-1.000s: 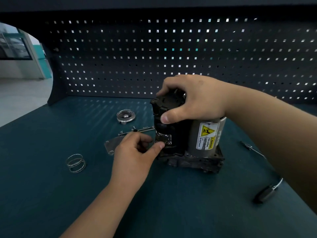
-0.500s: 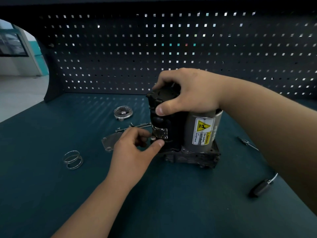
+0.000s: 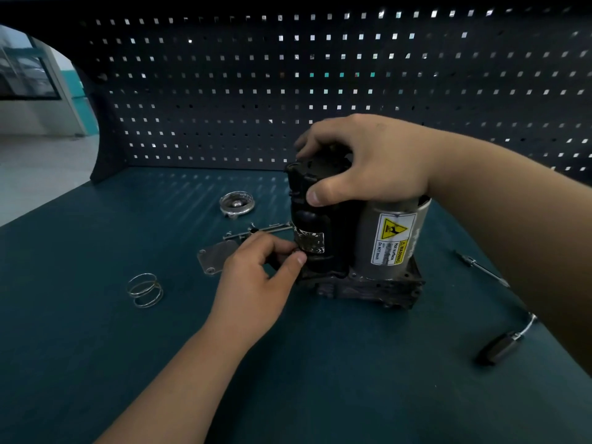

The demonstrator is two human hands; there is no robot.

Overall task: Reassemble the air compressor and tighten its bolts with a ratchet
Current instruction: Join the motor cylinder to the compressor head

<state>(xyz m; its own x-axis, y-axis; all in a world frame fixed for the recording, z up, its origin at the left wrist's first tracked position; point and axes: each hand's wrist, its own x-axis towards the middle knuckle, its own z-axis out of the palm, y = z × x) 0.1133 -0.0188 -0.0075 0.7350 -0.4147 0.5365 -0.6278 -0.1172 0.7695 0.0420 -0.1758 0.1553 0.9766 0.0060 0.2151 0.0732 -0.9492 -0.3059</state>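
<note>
The air compressor stands upright on the table, likely heavy, rigid and tippy, so best steadied from above, where the right hand curls over its black head while the left hand pinches at its lower side.

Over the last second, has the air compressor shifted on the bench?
No. The air compressor keeps its spot beside the flat plate and spring; only the camera drifted.
</note>
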